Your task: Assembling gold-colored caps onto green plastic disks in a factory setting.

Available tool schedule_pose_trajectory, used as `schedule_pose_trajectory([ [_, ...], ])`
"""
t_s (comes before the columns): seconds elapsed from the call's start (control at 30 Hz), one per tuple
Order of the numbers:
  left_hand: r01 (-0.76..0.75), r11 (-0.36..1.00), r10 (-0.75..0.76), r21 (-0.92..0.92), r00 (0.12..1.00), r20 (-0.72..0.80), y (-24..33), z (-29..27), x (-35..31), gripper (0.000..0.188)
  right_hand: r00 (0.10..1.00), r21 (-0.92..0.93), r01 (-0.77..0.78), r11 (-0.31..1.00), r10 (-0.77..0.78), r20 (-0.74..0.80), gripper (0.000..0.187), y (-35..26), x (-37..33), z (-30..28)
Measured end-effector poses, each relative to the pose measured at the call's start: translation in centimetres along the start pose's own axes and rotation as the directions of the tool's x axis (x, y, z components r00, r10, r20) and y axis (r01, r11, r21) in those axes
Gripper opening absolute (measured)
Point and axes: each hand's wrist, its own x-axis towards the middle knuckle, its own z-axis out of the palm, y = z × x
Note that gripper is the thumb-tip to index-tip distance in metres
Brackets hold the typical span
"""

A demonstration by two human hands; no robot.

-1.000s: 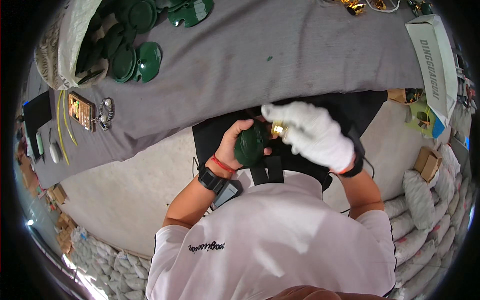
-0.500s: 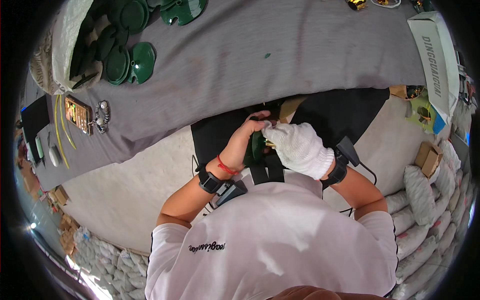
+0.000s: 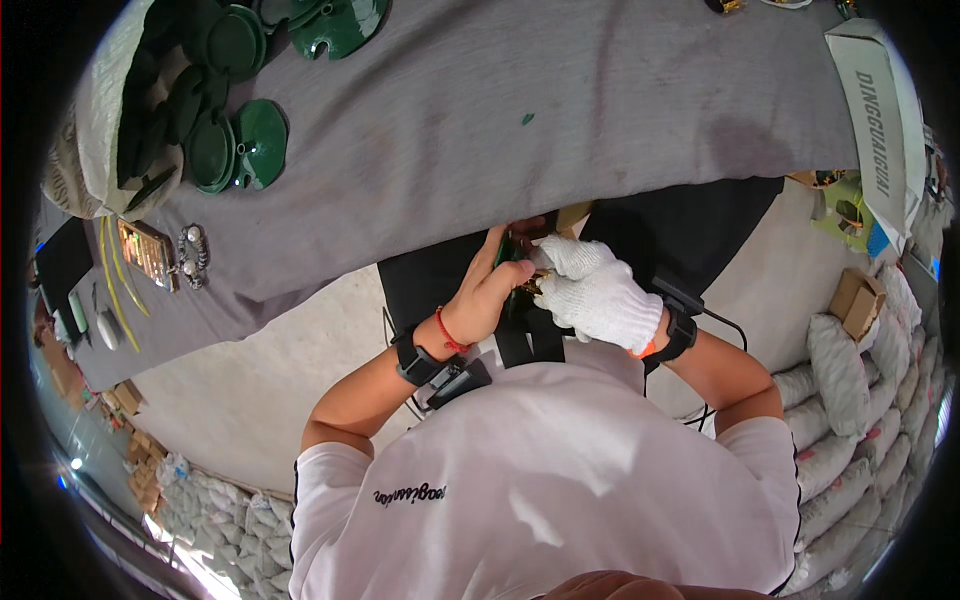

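Gripping a green disc (image 3: pixel 505 246) inside its curl, left hand (image 3: pixel 482 300) opposite right hand (image 3: pixel 603 294) pinching a gold fitting (image 3: pixel 531 287).

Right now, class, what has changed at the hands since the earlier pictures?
The gloved right hand has moved leftward, toward the left hand. The green piece has turned from broadside to nearly edge-on. Unchanged: the left hand holds it; the phone lies beside the bracelet.
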Motion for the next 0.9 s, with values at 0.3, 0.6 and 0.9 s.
schedule_pose_trajectory([
  [0.3,0.265,0.695,-0.219,-0.668,0.963,0.154,-3.8,-3.3,1.5,0.045,0.975,-0.068,-0.214,0.974,0.209,-0.076,0.019,0.5,2.3,-3.2],
  [0.6,0.243,0.597,-0.191,-0.764,0.969,0.159,-2.2,-3.2,-0.1,0.059,0.668,-0.156,0.043,0.987,-0.144,-0.73,0.03,-11.0,2.6,-13.2],
  [0.9,0.195,0.741,-0.069,-0.642,0.974,0.216,-0.6,-1.1,-1.8,0.062,0.573,-0.717,-0.122,0.686,-0.541,-0.615,0.028,-7.8,5.4,-14.3],
])
